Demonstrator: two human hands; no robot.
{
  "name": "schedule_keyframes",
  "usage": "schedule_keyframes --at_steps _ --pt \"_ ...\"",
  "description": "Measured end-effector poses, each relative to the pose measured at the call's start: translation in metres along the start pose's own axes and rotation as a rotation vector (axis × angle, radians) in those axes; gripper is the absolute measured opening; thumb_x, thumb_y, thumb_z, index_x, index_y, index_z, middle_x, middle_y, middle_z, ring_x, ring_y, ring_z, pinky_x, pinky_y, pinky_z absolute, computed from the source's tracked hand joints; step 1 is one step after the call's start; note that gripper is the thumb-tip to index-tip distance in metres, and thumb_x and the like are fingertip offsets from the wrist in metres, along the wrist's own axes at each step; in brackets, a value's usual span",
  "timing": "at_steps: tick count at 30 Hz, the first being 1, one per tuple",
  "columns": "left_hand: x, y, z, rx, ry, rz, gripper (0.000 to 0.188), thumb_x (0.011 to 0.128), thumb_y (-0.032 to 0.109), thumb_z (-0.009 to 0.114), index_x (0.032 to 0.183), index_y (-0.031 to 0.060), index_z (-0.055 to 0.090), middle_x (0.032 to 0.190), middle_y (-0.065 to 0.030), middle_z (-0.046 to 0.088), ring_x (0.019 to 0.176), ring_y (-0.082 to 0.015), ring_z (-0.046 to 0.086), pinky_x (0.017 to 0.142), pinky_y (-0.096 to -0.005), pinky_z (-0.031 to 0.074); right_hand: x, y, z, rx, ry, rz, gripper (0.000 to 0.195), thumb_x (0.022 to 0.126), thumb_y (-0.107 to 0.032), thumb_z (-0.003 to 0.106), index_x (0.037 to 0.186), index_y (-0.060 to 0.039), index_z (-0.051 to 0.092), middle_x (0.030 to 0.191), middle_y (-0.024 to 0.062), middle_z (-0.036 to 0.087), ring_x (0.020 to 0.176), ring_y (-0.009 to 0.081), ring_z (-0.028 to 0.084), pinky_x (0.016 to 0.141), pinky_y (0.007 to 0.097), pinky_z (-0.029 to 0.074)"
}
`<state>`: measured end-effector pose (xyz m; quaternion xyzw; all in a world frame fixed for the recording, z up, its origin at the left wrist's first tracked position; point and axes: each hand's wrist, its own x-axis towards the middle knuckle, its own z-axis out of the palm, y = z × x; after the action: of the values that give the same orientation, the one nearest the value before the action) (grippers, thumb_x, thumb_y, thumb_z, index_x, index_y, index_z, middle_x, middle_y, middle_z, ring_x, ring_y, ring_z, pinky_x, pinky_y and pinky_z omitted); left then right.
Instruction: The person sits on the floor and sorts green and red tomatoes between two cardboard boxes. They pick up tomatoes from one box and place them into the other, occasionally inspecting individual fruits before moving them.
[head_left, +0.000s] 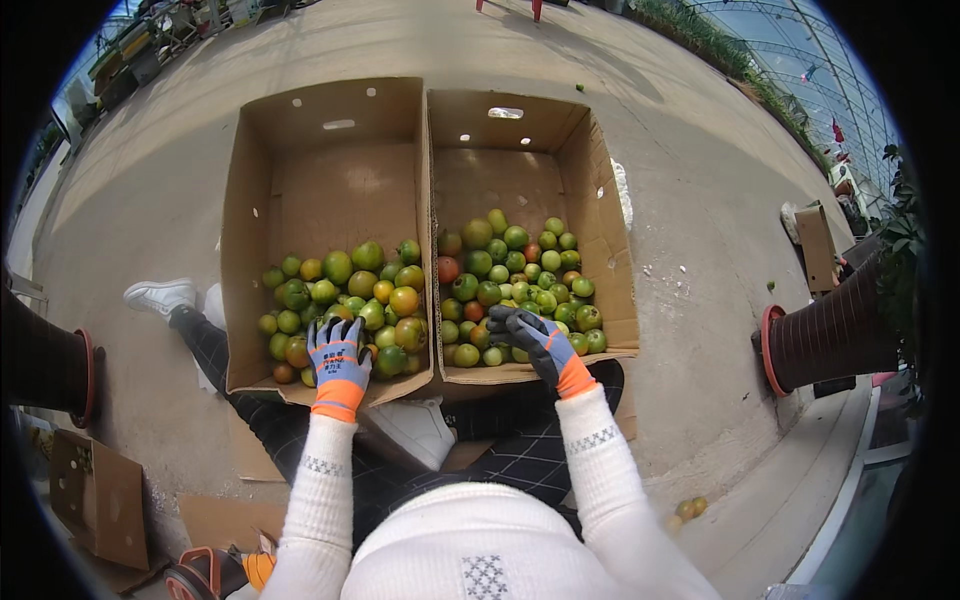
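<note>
Two cardboard boxes stand side by side before me, the left box (251, 202) and the right box (607, 225). Green, orange and reddish tomatoes lie in the near part of each. My left hand (337, 360), in a blue, black and orange work glove, rests on the tomatoes (367, 255) of the left box; its fingertips are among them, and a grip on one cannot be made out. My right hand (532, 341), gloved alike, is over the near edge of the right box with curled fingers close to its tomatoes (478, 262); whether it holds one is hidden.
Large dark plant pots lie at the left (45, 360) and right (832, 330). An open cardboard box (120, 502) is at the lower left, near a dark container with an orange handle (202, 574). Several loose tomatoes (685, 511) lie on the floor at the lower right.
</note>
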<state>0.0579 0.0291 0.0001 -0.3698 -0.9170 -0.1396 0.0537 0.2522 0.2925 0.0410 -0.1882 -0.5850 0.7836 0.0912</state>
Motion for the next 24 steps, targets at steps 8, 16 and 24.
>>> schedule_keyframes --at_steps 8,16,24 --pt "-0.001 0.005 -0.003 0.017 -0.065 -0.027 0.062 0.073 0.037 0.076 0.128 0.0158 0.059 0.128 -0.0126 0.056 0.129 -0.0355 0.041 0.114 -0.0496 0.021 0.022 0.002 -0.068 -1.716 0.196 0.404 0.061 0.082 -0.049 0.065 0.132 -0.0157 0.055 0.135 0.0104 0.055 0.125 0.0307 0.051 0.103 0.0461 0.036" --pt "0.000 0.003 0.000 0.033 -0.043 -0.011 0.061 0.072 0.040 0.075 0.125 0.0124 0.060 0.126 -0.0111 0.057 0.128 -0.0338 0.041 0.114 -0.0495 0.021 0.036 0.021 -0.067 -1.938 0.048 0.430 0.061 0.078 -0.052 0.068 0.124 -0.0137 0.059 0.125 0.0100 0.060 0.120 0.0285 0.055 0.097 0.0458 0.041" --pt "0.000 0.004 -0.002 0.021 -0.021 -0.011 0.065 0.075 0.039 0.075 0.132 0.0132 0.057 0.129 -0.0131 0.057 0.127 -0.0345 0.044 0.114 -0.0486 0.024 0.024 0.021 -0.067 -0.974 0.309 0.076 0.064 0.081 -0.049 0.071 0.125 -0.0038 0.060 0.123 0.0128 0.063 0.117 0.0269 0.058 0.097 0.0369 0.044"
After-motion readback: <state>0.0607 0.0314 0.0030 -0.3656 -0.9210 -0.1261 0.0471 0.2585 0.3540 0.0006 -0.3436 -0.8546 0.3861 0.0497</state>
